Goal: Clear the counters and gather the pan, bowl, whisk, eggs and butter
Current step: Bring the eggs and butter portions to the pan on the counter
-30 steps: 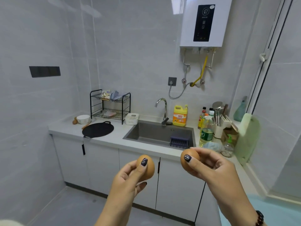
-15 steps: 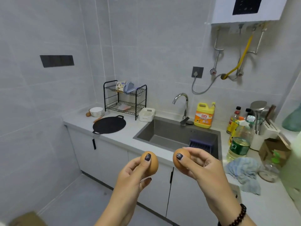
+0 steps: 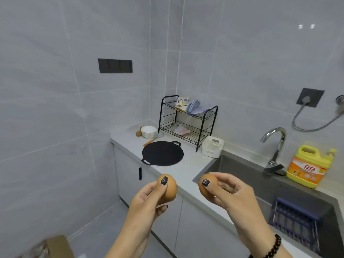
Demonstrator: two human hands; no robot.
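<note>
Eggs fill both hands at the lower middle of the frame: the left hand (image 3: 149, 200) pinches one egg (image 3: 168, 188), the right hand (image 3: 229, 194) grips the other (image 3: 205, 187), held apart above the counter (image 3: 186, 170) edge. Since half a second ago the view has swung left, so the pan (image 3: 162, 153), bowl (image 3: 149, 131) and rack (image 3: 188, 121) now sit nearer the middle, while the sink (image 3: 260, 185) and yellow bottle (image 3: 308, 167) lie at the right.
</note>
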